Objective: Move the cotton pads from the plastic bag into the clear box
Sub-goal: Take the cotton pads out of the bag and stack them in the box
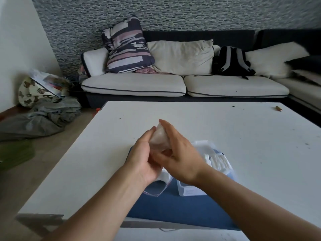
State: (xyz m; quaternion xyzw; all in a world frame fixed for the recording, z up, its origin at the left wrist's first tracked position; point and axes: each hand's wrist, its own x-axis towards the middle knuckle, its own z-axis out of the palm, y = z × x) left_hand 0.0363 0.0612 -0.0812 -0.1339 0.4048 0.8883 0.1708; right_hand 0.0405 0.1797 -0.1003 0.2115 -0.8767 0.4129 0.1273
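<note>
— What have your fingers got?

— Both hands hold the plastic bag (159, 138) raised between them. My left hand (145, 159) curls round its near side from nine o'clock; my right hand (178, 153) lies over it from three o'clock, fingers long along the top, thumb tucked under. Whether the right thumb truly pinches, I cannot tell.

— And the cotton pads?

— Some already stand packed in the clear box (189, 189), at four o'clock from my hands, on the blue mat (173, 209). A white bunch of cotton pads (165, 175) shows at the bag's lower end, just under my left palm, beside the box's near-left corner.

— How will they handle?

— Light and soft, I judge; they squash and shed easily, so a gentle pinch across the stack's flat faces suits best. The film looks thin and slippery, limp too, so I would grip it at the closed end and let the mouth hang toward the box on the white table (243, 145).
</note>
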